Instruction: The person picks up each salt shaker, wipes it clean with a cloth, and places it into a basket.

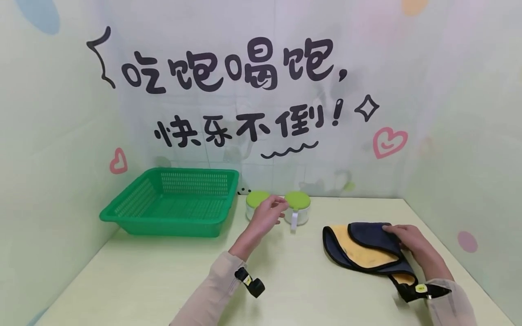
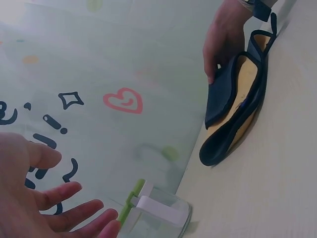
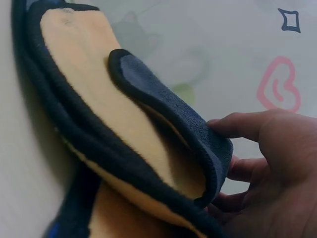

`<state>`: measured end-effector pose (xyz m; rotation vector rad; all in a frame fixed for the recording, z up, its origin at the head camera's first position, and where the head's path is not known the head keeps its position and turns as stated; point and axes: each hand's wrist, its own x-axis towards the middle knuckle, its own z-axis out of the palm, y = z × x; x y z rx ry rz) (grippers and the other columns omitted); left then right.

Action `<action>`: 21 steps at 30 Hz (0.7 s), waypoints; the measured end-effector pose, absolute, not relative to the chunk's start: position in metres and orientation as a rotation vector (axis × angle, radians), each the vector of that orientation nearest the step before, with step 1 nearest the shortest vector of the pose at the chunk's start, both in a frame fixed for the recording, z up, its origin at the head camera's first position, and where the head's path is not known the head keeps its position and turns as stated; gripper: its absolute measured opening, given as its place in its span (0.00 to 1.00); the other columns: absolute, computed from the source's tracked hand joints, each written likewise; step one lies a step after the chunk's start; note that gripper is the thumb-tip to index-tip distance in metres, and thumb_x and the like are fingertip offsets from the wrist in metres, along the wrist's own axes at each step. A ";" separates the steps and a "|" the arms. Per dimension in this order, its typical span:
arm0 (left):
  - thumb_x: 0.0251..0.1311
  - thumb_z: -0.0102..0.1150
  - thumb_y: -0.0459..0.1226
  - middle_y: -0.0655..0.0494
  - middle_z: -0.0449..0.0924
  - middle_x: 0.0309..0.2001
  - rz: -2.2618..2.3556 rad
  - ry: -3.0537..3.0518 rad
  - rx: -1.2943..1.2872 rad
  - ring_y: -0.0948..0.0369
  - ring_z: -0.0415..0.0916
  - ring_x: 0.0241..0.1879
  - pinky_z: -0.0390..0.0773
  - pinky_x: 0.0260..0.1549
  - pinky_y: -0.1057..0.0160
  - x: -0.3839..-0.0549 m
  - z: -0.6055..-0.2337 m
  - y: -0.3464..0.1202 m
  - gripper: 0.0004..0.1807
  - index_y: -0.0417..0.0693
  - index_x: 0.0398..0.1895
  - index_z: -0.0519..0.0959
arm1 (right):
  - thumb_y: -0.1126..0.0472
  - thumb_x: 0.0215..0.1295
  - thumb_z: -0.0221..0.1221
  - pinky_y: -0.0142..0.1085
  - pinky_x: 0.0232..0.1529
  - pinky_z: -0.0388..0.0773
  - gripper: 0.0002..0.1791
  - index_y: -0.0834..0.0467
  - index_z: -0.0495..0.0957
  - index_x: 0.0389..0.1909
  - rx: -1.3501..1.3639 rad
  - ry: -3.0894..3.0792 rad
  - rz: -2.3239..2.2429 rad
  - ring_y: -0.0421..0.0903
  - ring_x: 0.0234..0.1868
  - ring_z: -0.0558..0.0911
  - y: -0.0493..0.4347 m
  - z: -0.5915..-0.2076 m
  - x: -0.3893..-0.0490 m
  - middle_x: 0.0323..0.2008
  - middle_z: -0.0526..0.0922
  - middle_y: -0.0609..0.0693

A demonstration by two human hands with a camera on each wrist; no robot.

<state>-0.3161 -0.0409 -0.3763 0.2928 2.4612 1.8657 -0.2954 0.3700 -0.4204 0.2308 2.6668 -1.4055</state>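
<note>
A folded cleaning cloth [image 1: 360, 253], dark blue on one side and yellow on the other with black edging, lies on the right of the table. My right hand [image 1: 416, 242] pinches its folded edge, thumb on the blue side; the right wrist view shows the fingers [image 3: 242, 168] partly behind the cloth. Farther left, my left hand [image 1: 267, 217] reaches toward two lidded jars, its fingers spread and loosely bent around nothing. It partly covers the left jar [image 1: 254, 199]. Close to its fingertips stands the right jar [image 1: 302, 215], clear with a green lid and white handle.
A green plastic basket [image 1: 167, 226] with slotted walls stands at the back left of the pale table [image 1: 306, 280]. Printed wall sheets [image 1: 244, 27] enclose the table at the back and both sides.
</note>
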 end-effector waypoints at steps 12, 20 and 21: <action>0.74 0.54 0.47 0.45 0.81 0.59 1.839 2.454 0.278 0.45 0.82 0.56 0.83 0.52 0.53 -0.319 -0.378 -0.040 0.19 0.46 0.60 0.76 | 0.41 0.74 0.55 0.34 0.40 0.76 0.35 0.72 0.77 0.58 0.166 2.669 -1.268 0.40 0.37 0.79 0.366 -0.417 -0.297 0.43 0.84 0.54; 0.74 0.54 0.48 0.46 0.79 0.59 1.805 2.364 0.257 0.47 0.81 0.57 0.83 0.52 0.53 -0.322 -0.391 -0.036 0.22 0.44 0.61 0.74 | 0.53 0.74 0.59 0.35 0.36 0.81 0.25 0.73 0.79 0.54 0.119 2.583 -1.460 0.39 0.30 0.84 0.367 -0.421 -0.296 0.32 0.86 0.42; 0.73 0.54 0.48 0.46 0.79 0.60 1.800 2.354 0.255 0.47 0.80 0.57 0.83 0.52 0.53 -0.322 -0.393 -0.036 0.22 0.44 0.62 0.74 | 0.53 0.74 0.59 0.35 0.36 0.81 0.24 0.73 0.78 0.54 0.107 2.564 -1.484 0.39 0.30 0.84 0.366 -0.420 -0.296 0.32 0.86 0.41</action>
